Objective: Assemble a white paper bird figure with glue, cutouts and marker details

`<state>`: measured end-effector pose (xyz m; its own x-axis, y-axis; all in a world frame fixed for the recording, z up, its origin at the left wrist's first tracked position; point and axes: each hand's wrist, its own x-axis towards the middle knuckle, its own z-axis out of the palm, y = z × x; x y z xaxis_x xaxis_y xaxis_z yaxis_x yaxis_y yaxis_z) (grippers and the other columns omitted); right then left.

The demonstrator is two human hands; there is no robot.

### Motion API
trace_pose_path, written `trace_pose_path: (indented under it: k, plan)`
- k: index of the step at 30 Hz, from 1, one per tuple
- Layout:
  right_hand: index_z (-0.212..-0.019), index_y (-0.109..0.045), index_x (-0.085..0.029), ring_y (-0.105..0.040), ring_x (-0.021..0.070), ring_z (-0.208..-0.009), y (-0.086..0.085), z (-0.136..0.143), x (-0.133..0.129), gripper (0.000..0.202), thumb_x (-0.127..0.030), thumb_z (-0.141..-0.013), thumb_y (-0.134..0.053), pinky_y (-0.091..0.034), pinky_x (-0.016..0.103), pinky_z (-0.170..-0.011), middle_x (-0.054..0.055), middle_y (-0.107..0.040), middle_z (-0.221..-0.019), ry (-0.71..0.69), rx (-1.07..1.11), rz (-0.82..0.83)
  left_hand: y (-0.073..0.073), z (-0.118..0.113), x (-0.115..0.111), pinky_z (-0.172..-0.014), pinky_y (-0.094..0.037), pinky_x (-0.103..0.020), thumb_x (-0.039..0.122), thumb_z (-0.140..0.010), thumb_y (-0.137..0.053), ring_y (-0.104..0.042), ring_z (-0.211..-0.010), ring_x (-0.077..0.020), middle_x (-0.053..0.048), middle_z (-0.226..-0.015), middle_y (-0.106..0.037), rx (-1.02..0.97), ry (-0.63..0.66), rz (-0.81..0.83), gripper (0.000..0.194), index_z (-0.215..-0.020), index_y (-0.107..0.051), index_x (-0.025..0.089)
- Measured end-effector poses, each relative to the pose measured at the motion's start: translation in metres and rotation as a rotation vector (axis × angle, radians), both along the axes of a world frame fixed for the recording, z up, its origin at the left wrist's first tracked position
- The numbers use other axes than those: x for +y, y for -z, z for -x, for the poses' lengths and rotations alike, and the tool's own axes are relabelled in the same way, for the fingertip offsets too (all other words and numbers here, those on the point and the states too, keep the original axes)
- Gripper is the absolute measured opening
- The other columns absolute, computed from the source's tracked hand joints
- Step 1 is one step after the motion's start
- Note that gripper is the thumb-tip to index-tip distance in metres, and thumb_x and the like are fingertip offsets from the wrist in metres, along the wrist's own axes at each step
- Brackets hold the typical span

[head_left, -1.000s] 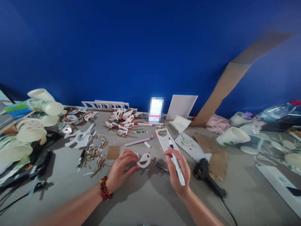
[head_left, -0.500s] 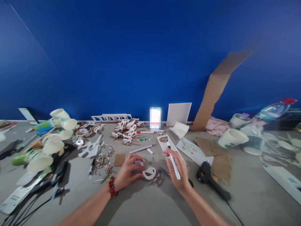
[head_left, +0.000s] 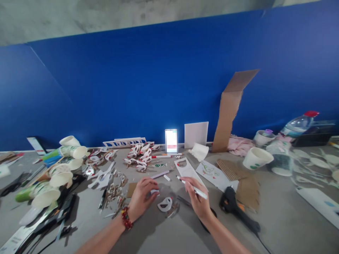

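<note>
A small white bird cutout (head_left: 165,204) with a dark inner area lies on the grey table between my hands; blur hides its finer markings. My left hand (head_left: 143,197), wearing a red beaded bracelet (head_left: 126,218), hovers just left of it. The fingers are curved and apart, not touching the cutout. Beneath the fingertips shows a small white piece (head_left: 154,192). In my right hand (head_left: 197,197) is a white marker (head_left: 200,192), its dark tip pointing left, above and to the right of the cutout. Dark scissors (head_left: 184,201) lie partly under the right hand.
More red-tipped white cutouts (head_left: 139,155) are heaped at the back. Scraps (head_left: 113,192) and paper cups (head_left: 46,195) lie left. A white strip (head_left: 190,173), a drawing (head_left: 212,173), a black glue gun (head_left: 235,208) and upright cardboard (head_left: 227,116) stand or lie right.
My left thumb has come away from the bird cutout. My right hand has turned the marker from tip up to tip left. The view has tilted up, showing more wall.
</note>
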<state>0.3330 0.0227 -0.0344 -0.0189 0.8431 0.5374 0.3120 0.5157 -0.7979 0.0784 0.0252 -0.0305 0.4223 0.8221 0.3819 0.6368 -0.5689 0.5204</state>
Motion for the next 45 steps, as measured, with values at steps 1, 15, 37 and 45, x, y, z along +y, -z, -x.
trace_pose_path:
  k: [1,15,37,45]
  plan:
    - [-0.097,-0.067,-0.02,-0.054,0.0156,-0.061,0.002,0.001,0.0,0.026,-0.032,-0.097,-0.044,-0.042,0.027,-0.06,0.0,-0.058,-0.067,0.001,0.054,0.053,-0.002,-0.005,0.007,-0.095,-0.043,-0.042,0.023,-0.089,-0.058,-0.054,-0.108,-0.0232,-0.007,-0.109,-0.066,0.053,0.003,-0.033,0.013,-0.098,-0.067,0.022]
    - [-0.073,-0.051,-0.02,-0.042,0.0122,-0.054,0.004,0.003,0.003,0.03,-0.038,-0.096,-0.046,-0.033,0.024,-0.053,-0.005,-0.047,-0.058,-0.018,0.32,0.147,-0.006,-0.051,0.051,-0.092,-0.042,-0.042,0.021,-0.085,-0.065,-0.056,-0.102,-0.0221,-0.004,-0.1,-0.069,0.241,0.086,-0.178,0.007,-0.091,-0.068,0.022]
    - [-0.071,-0.049,-0.02,-0.039,0.0097,-0.044,0.002,0.016,-0.006,0.032,-0.041,-0.094,-0.047,-0.031,0.022,-0.044,-0.007,-0.044,-0.05,-0.008,0.508,0.304,-0.042,-0.073,0.013,-0.079,-0.047,-0.032,0.026,-0.092,-0.055,-0.059,-0.082,-0.0197,-0.006,-0.082,-0.066,-0.097,0.182,0.075,0.015,-0.084,-0.064,0.018]
    - [-0.065,-0.044,-0.022,-0.032,0.0103,-0.045,0.012,0.026,-0.014,0.032,-0.035,-0.094,-0.045,-0.027,0.024,-0.044,-0.007,-0.038,-0.053,0.02,0.585,0.339,-0.044,-0.079,0.006,-0.072,-0.046,-0.03,0.022,-0.09,-0.056,-0.058,-0.079,-0.0193,-0.005,-0.077,-0.062,-0.117,0.234,0.128,0.013,-0.079,-0.063,0.018]
